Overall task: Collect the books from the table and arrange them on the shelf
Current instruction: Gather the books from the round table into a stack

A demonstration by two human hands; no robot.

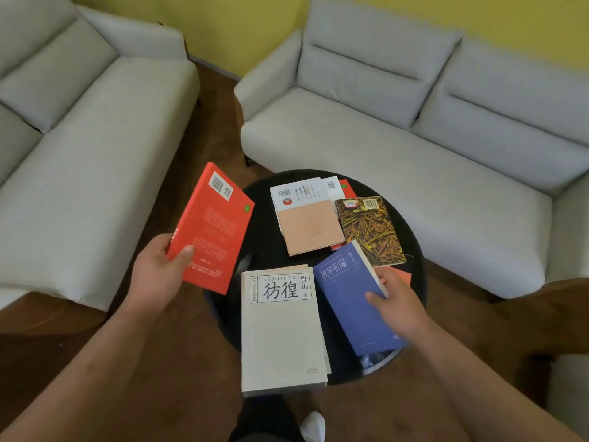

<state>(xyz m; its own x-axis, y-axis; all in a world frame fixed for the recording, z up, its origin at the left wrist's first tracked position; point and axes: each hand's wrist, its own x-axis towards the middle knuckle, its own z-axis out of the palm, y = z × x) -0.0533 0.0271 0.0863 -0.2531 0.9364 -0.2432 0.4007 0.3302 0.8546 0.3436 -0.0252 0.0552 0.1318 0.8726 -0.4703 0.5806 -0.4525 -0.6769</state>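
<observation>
Head — L hand (159, 269) grips red pbk (213, 228), R hand (395, 301) blue pbk (347, 301)

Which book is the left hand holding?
The red book, barcode side up, held beside the black table; the right hand grips the blue book.

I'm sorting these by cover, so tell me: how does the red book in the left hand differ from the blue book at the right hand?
The red book is held up beside the table by the left hand. The blue book is down on the table, with the right hand taking a grip on its edge. The red book shows its back cover with a barcode, while the blue book shows its titled front. Each has a hand on it.
</observation>
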